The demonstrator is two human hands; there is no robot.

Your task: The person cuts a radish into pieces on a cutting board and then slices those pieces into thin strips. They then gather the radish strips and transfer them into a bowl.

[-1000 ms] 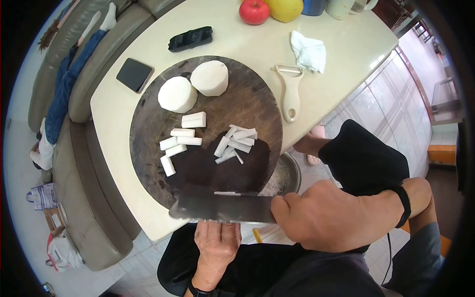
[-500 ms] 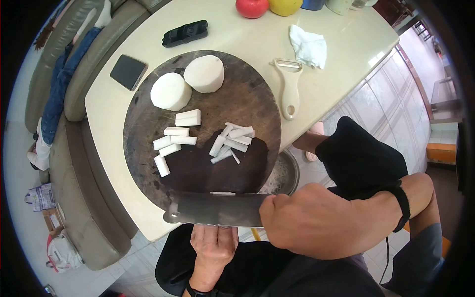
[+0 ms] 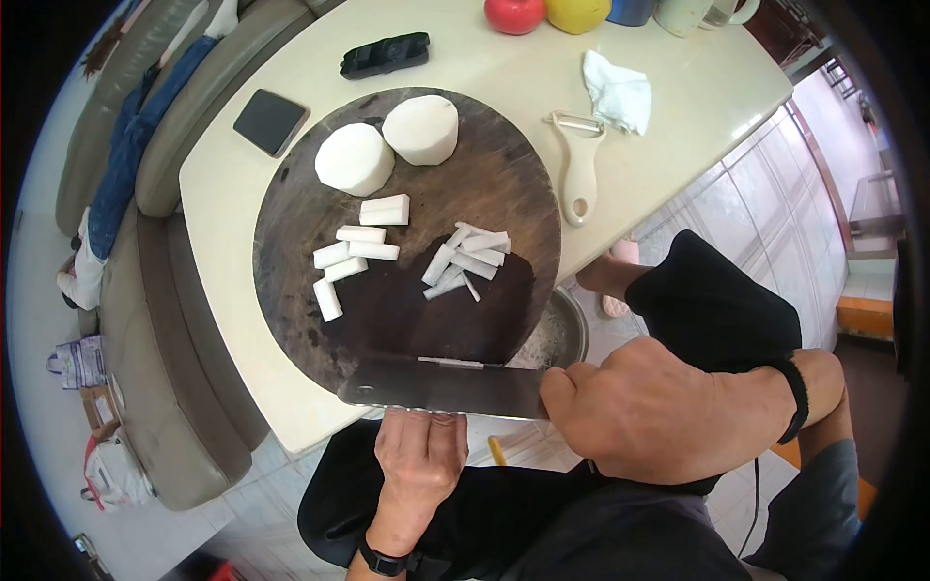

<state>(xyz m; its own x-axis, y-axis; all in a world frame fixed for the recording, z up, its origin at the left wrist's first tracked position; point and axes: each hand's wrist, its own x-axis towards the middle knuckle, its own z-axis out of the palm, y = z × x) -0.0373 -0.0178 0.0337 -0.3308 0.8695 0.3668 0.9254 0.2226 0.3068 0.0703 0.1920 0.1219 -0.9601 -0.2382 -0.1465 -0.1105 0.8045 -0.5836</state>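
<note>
My right hand [image 3: 630, 412] is closed around the handle of a cleaver [image 3: 446, 389], whose broad blade lies across the near edge of a round wooden chopping board [image 3: 504, 174]. My left hand [image 3: 421, 455] is closed right behind the blade, its fingertips and anything under them hidden by the steel. A thin white slice [image 3: 450, 362] shows along the blade's far side. Several thin white strips [image 3: 467, 259] are heaped on the board's right. Thicker white sticks [image 3: 360, 250] lie to the left, and two thick peeled white rounds [image 3: 356, 160] sit at the back.
Right of the board lie a peeler [image 3: 581, 174] and a crumpled white cloth [image 3: 618, 92]. A phone [image 3: 271, 123] and a black case [image 3: 385, 56] are at the back left. A metal basin [image 3: 562, 329] stands below the table edge. Another person's legs [image 3: 145, 136] rest on the sofa.
The view has shifted slightly, so the board and table appear further right and higher. More of the thin slice now shows beyond the blade. Both hands keep their grip.
</note>
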